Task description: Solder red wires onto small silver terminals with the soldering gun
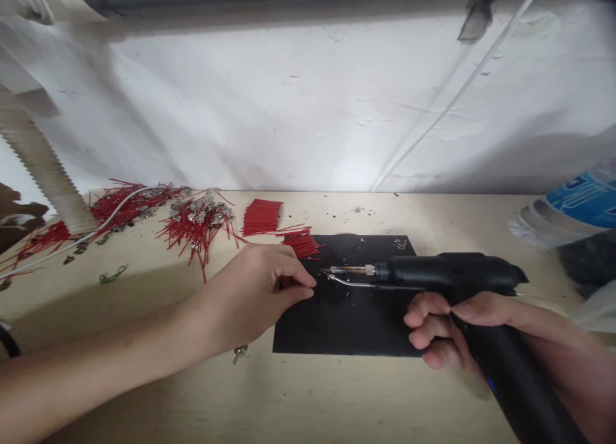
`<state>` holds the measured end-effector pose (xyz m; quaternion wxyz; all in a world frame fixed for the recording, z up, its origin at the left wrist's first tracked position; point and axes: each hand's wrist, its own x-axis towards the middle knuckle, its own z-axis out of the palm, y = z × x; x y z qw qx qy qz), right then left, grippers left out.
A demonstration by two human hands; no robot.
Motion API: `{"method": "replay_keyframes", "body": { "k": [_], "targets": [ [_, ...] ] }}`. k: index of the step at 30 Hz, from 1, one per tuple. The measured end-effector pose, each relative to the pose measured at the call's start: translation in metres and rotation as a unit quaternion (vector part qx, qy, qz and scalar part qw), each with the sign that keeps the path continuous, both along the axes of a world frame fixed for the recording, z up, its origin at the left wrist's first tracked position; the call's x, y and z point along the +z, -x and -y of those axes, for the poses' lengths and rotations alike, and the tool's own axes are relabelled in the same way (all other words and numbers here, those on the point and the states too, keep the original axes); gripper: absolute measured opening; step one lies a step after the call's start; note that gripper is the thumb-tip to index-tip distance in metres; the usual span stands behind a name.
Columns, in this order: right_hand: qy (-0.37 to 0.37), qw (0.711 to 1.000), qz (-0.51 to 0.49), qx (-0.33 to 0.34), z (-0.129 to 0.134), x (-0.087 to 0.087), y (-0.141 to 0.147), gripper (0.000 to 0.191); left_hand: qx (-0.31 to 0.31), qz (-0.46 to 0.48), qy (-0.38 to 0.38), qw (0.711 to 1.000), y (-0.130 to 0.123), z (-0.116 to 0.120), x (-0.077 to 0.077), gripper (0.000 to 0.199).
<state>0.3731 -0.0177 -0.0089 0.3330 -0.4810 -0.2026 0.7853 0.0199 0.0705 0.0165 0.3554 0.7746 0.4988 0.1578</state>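
Note:
My right hand (447,328) is wrapped round the handle of a black soldering gun (443,271). The gun's metal tip, with a thin curved feed tube below it, points left over a black mat (346,328). Just left of the tip, my left hand (269,283) has thumb and forefinger pinched together; what lies between them is too small to make out. Behind this hand, a bundle of short red wires (302,244) rests partly on the mat. Near my left wrist lies a small metal piece (239,353).
More red wires (262,216) lie in a neat row at the back. Left of them are piles of red wires with metal ends (197,222), crossed by a white cable (113,216). A ribbed post (43,162) stands left; a plastic bottle (572,203) stands right. Solder bits (399,244) dot the mat.

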Motion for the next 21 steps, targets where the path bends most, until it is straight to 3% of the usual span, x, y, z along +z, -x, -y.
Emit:
{"method": "replay_keyframes", "body": {
  "k": [6,10,14,21],
  "targets": [
    [0.001,1.0,-0.007,-0.007,0.0,-0.005,-0.002,0.038,-0.023,-0.004,-0.077,0.997,0.005,0.01,-0.008,0.027],
    [-0.002,1.0,-0.028,-0.001,0.0,-0.006,-0.003,0.033,-0.03,-0.014,-0.089,0.996,0.01,0.01,-0.001,0.028],
    [-0.007,0.999,-0.032,-0.018,0.001,-0.004,-0.002,0.025,-0.007,-0.036,-0.08,0.996,0.013,-0.002,0.014,0.028],
    [-0.005,0.999,-0.018,0.034,-0.002,-0.002,-0.005,0.042,0.004,-0.118,-0.005,0.993,0.006,-0.016,0.028,0.016]
  ]
}}
